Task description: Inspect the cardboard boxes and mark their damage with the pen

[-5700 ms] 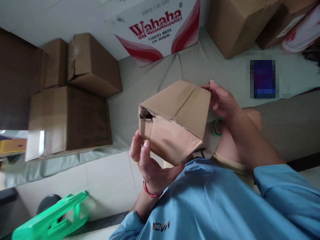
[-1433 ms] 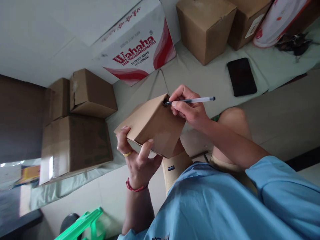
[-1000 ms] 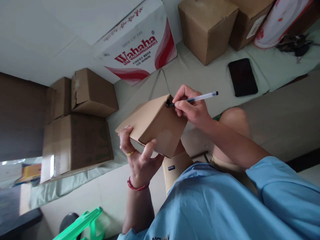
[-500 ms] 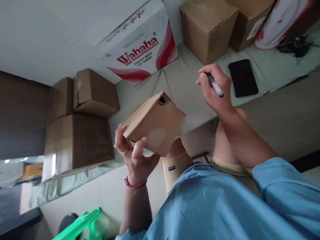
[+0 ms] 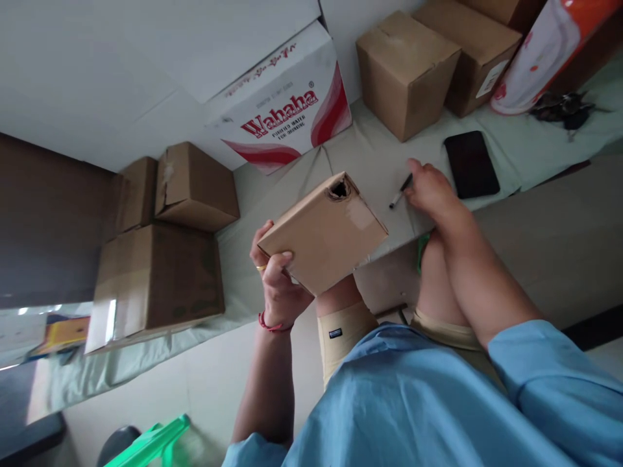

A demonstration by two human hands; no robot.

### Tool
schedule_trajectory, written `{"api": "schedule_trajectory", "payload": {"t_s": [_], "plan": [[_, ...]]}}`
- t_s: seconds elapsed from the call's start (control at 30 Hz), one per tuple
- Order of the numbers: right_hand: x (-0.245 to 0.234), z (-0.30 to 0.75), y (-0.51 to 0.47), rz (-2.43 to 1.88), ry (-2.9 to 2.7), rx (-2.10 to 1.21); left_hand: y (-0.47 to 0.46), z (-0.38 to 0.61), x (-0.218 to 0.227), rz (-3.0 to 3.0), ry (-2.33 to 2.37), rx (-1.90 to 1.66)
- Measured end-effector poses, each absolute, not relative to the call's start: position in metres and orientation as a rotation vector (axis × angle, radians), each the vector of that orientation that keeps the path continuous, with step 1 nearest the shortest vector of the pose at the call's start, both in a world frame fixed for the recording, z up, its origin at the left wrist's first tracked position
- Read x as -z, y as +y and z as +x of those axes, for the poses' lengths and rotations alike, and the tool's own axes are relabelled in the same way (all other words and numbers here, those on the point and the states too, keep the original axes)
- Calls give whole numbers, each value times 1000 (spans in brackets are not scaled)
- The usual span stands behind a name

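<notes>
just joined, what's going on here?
A person seated at a cloth-covered surface holds a small cardboard box tilted in the left hand, its ragged corner hole facing the camera. The right hand, away from the box, is at one end of a pen; whether it grips the pen is unclear. A black device lies just beyond that hand, and a Wahaha carton stands behind the box.

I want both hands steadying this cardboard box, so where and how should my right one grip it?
Probably at the right corner of the cardboard box, below the torn hole, the right hand coming from the right: the left hand grips the opposite edge, and that corner juts out uncovered.
</notes>
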State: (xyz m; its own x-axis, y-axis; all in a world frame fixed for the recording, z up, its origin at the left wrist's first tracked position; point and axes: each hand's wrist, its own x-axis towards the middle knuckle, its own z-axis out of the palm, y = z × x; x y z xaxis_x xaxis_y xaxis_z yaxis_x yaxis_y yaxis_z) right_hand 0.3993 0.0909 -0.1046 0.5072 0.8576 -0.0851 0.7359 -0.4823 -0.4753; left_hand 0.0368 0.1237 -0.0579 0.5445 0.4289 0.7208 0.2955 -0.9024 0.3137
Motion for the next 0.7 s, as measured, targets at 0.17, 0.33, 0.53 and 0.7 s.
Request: {"api": "schedule_trajectory", "payload": {"t_s": [0.17,0.33,0.53,0.7], "plan": [[91,418,61,-2556,-815,-91,120,34,63,2649,697,-1312],[94,431,62,-2637,-553,-199,116,36,66,2629,655,-1340],[100,440,70,-2720,-416,-232,123,32,70,2613,597,-1354],[105,445,63,-2751,-368,-179,132,30,71,2615,618,-1340]]}}
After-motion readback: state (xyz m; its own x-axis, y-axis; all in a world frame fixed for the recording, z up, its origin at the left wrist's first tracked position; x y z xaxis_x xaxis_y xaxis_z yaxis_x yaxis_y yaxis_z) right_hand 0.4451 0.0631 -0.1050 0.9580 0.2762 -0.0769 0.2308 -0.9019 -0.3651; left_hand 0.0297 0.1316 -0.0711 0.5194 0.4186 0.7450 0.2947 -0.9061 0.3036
